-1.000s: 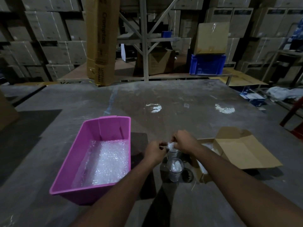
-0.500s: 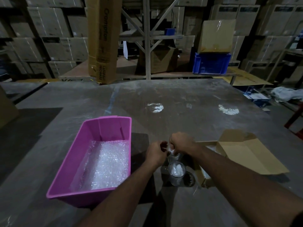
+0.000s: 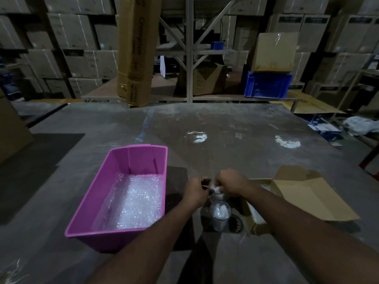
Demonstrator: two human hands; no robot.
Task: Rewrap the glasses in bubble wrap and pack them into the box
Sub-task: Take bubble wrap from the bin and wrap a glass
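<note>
Head view, the only one supplied: both forearms reach forward over a grey table (image 3: 225, 124). Left hand (image 3: 195, 190) and right hand (image 3: 229, 184) meet above two clear glasses; the nearer glass (image 3: 220, 215) stands upright on the table with white wrap inside, and the farther glass (image 3: 217, 191) sits just beyond it, largely hidden. Fingers of both hands curl round a small white wad at the farther glass's mouth, probably wrap being tucked in, though dim light leaves this uncertain. Cardboard box (image 3: 307, 193) lies open just right of the glasses; a pink tub (image 3: 141, 158) lined with bubble wrap (image 3: 133, 203) stands to their left. Glass is rigid, smooth, slippery and fragile, best held round the body; bubble wrap is light and limp, best taken at an edge.
</note>
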